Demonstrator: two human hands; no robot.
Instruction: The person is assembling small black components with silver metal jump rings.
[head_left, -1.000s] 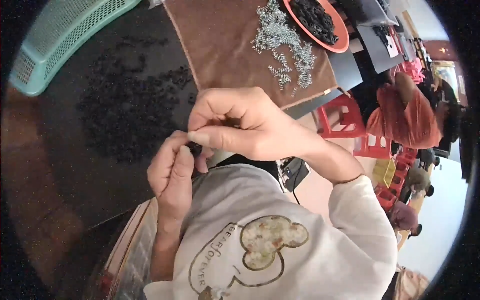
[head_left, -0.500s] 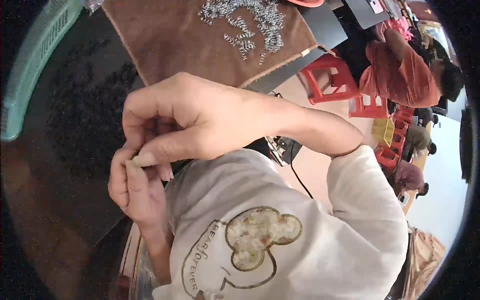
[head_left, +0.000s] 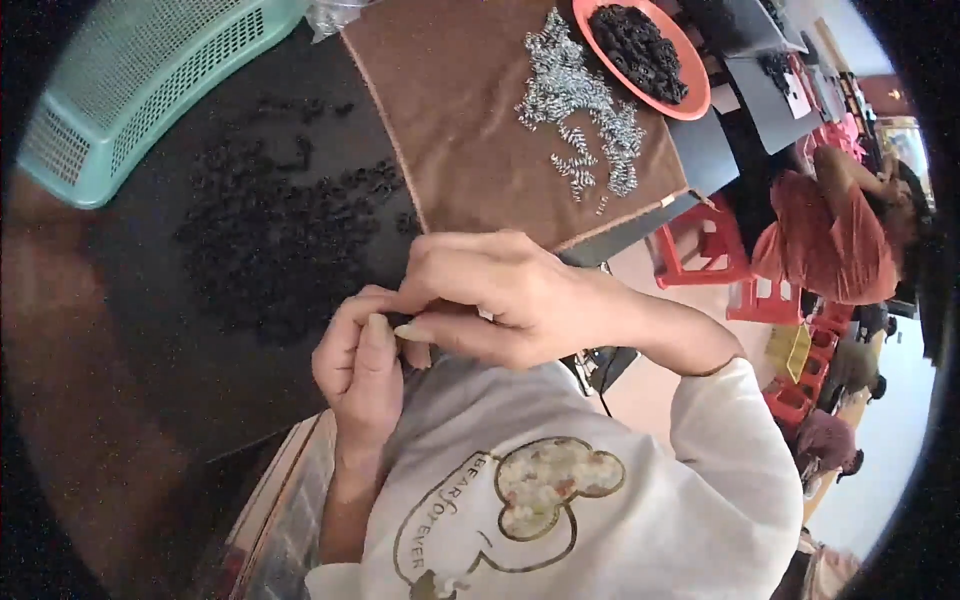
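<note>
My left hand (head_left: 362,370) and my right hand (head_left: 490,295) meet in front of my body, over the near edge of the dark tabletop. Both are closed, thumbs and fingertips pinched together at one spot. Whatever sits between the fingertips is small and mostly covered; only a dark speck shows. Just beyond the hands, many small black parts (head_left: 270,240) lie loose on the table. Farther off, a pile of small silver coil springs (head_left: 575,85) rests on a brown cloth (head_left: 450,110).
An orange bowl (head_left: 705,98) of black parts stands at the cloth's far right corner. A green plastic basket (head_left: 125,150) is at the far left, with a clear plastic bag (head_left: 330,18) beside it. Red stools (head_left: 700,245) and seated people (head_left: 830,235) are to the right.
The view has shifted, bringing more of the green basket and the orange bowl into sight. Both hands appear farther right and lower in the picture, still pinched together.
</note>
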